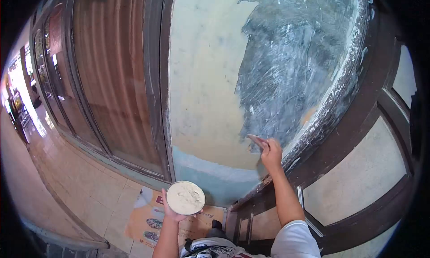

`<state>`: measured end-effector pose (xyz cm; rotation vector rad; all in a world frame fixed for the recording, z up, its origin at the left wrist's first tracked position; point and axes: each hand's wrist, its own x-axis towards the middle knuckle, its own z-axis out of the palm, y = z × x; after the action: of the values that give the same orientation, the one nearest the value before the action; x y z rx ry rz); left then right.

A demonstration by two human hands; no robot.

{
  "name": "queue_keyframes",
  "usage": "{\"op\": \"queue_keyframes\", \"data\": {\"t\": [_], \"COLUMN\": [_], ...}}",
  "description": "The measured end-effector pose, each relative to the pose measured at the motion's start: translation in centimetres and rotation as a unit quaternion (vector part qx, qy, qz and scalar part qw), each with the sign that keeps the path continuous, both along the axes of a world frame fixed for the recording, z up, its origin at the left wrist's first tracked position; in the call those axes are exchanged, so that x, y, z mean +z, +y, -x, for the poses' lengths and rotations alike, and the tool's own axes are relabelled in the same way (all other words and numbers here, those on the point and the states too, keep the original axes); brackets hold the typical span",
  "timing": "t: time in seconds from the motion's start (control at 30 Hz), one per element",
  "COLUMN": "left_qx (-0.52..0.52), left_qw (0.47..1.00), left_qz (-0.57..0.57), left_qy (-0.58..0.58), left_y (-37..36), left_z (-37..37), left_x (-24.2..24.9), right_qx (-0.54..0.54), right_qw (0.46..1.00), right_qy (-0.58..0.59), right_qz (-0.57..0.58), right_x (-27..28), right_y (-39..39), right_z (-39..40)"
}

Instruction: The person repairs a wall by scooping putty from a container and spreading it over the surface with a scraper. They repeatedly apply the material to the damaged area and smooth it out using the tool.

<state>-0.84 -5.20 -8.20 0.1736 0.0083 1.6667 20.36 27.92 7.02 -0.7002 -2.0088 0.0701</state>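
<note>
Cream-coloured paste [188,197] fills much of the round bowl [183,214] that I hold low in front of me, its surface lumpy, with a few hollows pressed into it. My left hand [172,212] grips the bowl from below and the side: the thumb lies up along the outside at the left, fingertips show past the lower right edge, and the palm and the rest of those fingers are hidden beneath. How deep the paste goes I cannot tell, since I look down into the bowl from above.

My right hand [272,153] is closed around a thin, flat tool [255,140], held at the lower end of the streaky grey patch [286,74] on the wall [201,79]. My fingers cover its near end, and whether its tip touches the wall is hard to make out. The patch runs out of view at the top.

Below the bowl, a printed orange sheet [139,217] lies on the floor tiles [96,191]; my forearm, the bowl and my clothes cover parts of its lettering. At the far left, bright glare blurs the things beyond the window [112,79].
</note>
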Motion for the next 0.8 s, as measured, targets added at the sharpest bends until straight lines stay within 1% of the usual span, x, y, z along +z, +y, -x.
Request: {"op": "queue_keyframes", "data": {"t": [0.03,0.07,0.13,0.17,0.2,0.27,0.3,0.33,0.4,0.43,0.47,0.53,0.57,0.6,0.67,0.7,0.77,0.8], "left_qx": [-0.006,-0.006,-0.013,-0.017,-0.015,-0.018,-0.022,-0.023,-0.020,-0.017,-0.014,-0.021,-0.026,-0.026,-0.021,-0.023,-0.015,-0.007], "left_qw": [1.000,1.000,1.000,0.999,0.999,0.999,1.000,1.000,1.000,1.000,1.000,0.999,0.999,0.999,0.999,0.999,0.999,0.999], "left_qz": [-0.005,-0.005,-0.003,-0.040,-0.041,-0.050,-0.007,-0.006,-0.005,0.001,-0.003,-0.016,-0.017,-0.017,-0.028,-0.035,-0.040,-0.046], "left_qy": [0.004,0.003,-0.007,0.012,0.012,0.012,0.000,0.000,-0.013,-0.019,-0.017,-0.022,-0.016,-0.015,-0.006,-0.011,-0.010,-0.009], "left_y": [-0.1,0.0,-0.1,-0.2,-0.1,-0.1,0.0,-0.1,0.0,0.1,0.2,-0.2,-0.3,-0.3,-0.3,-0.3,-0.3,-0.4], "left_z": [-0.1,0.0,-0.2,-0.1,0.0,0.2,0.3,0.2,0.2,0.1,0.1,-0.1,-0.1,-0.1,-0.2,-0.2,-0.3,-0.3], "left_x": [0.4,0.2,-0.3,-0.5,-0.4,-0.3,-0.5,-0.7,-0.6,-0.8,-0.8,-0.2,0.2,0.4,0.7,0.4,0.1,0.0], "right_qx": [-0.004,-0.004,0.028,0.025,0.028,-0.038,-0.028,-0.029,0.009,0.002,0.004,0.071,0.033,0.033,-0.017,-0.018,-0.001,-0.001], "right_qw": [0.999,0.999,0.985,0.986,0.986,0.995,0.998,0.998,0.998,0.997,0.997,0.974,0.964,0.965,0.995,0.995,0.999,0.999], "right_qy": [-0.017,-0.019,-0.167,-0.158,-0.158,-0.087,-0.037,-0.036,-0.037,-0.071,-0.069,-0.206,-0.257,-0.256,-0.072,-0.073,-0.019,-0.019], "right_qz": [-0.032,-0.032,0.016,-0.039,-0.040,-0.020,-0.049,-0.048,-0.040,-0.038,-0.043,-0.063,-0.051,-0.051,-0.062,-0.062,-0.041,-0.040], "right_x": [-1.9,-4.0,-7.6,-8.6,-7.9,-4.0,-2.3,-2.0,-2.0,-4.1,-5.7,-6.9,-6.5,-4.4,0.4,1.5,2.7,0.8], "right_y": [0.2,0.1,-0.5,-0.1,0.4,1.2,1.2,0.7,-0.1,-0.4,-0.4,-1.2,-0.1,0.7,1.4,1.0,0.3,0.4], "right_z": [-0.3,-0.5,-0.7,-0.5,-0.3,0.1,0.1,-0.1,-0.1,0.2,0.4,0.8,1.0,1.5,1.7,1.2,0.8,0.9]}}
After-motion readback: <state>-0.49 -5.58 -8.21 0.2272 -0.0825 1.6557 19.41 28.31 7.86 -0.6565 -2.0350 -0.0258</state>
